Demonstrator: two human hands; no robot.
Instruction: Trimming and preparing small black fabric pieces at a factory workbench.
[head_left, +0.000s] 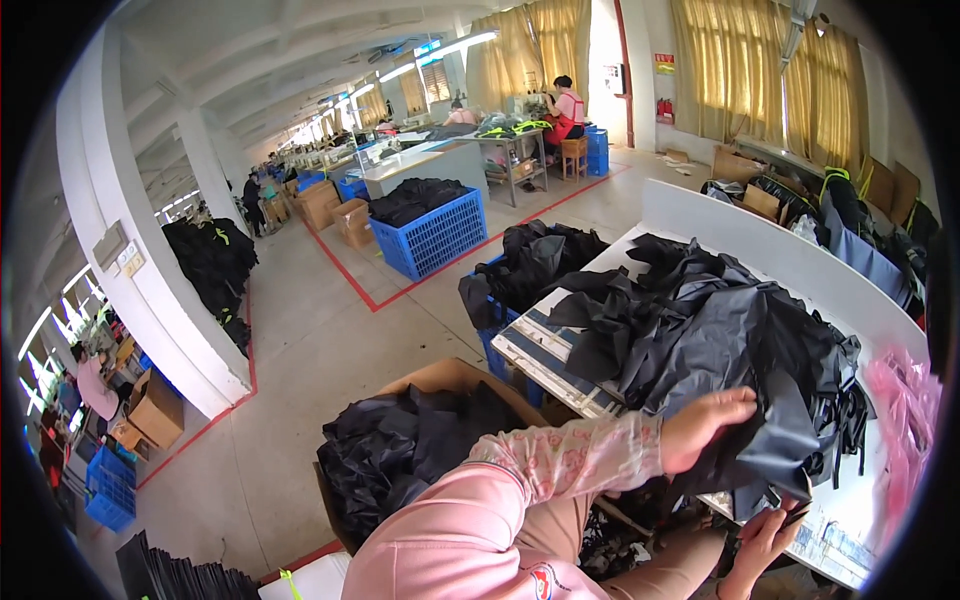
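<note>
White-topped desk (862, 500) with a raised white back board fills the right of the frame. Big loose heap of thin black sheet material (680, 335) covers most of it, upper edge to right-hand side. Brown cardboard box (450, 371) at lower centre, flaps up, full of more crumpled black sheet. Blue slatted plastic crate (440, 240), upper centre on the floor, also heaped with black material. Translucent pink plastic film (903, 420) bunched at far right, on the desk.

Work piece is a smooth black flexible panel (785, 420), lower right of frame, at the heap's near edge. Left hand (705, 430), below a patterned pale pink sleeve, pinches its left side, thumb and fingers together. Right hand (765, 540) is lower, by the panel's bottom end, fingers curled; can't tell what's in it, too small and partly hidden.
</note>
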